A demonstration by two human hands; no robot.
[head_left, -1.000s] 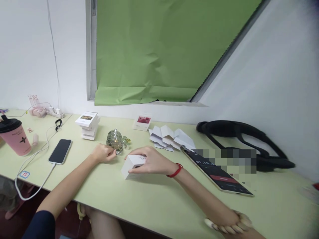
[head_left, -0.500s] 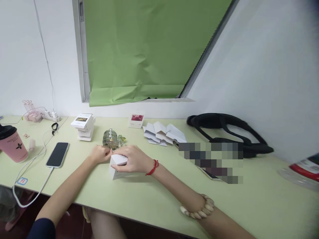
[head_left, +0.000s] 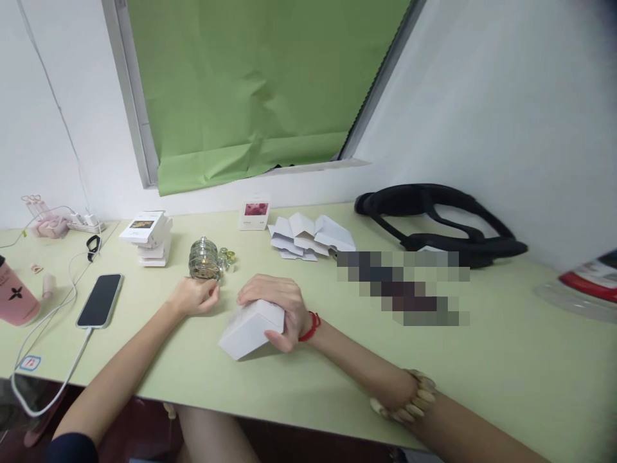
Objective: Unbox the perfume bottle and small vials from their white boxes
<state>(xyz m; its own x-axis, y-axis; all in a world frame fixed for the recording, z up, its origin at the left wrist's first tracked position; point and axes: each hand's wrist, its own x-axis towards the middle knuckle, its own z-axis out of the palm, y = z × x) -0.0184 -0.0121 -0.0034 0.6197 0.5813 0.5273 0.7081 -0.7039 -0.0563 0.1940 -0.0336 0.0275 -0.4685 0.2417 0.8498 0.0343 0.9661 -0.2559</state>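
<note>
My right hand (head_left: 277, 308), with a red cord at the wrist, grips a small white box (head_left: 250, 329) from above and from its right side. The box is tilted over the table. My left hand (head_left: 195, 296) rests on the table with its fingers curled together, just in front of a ribbed glass jar (head_left: 204, 259); whatever may be inside those fingers is hidden. Small clear and yellow-green glass pieces (head_left: 227, 258) lie to the right of the jar. Further left stands a stack of white boxes (head_left: 153, 238), the top one with a dark picture.
Folded white cartons (head_left: 311, 236) and a picture card (head_left: 254, 215) lie at the back. A black headset strap (head_left: 434, 199) is on the right. On the left are a phone (head_left: 99, 300) with its cable and a pink cup (head_left: 17, 296).
My right hand has moved right, away from my left hand, and has turned the white box so that another side faces me. The view has shifted a little.
</note>
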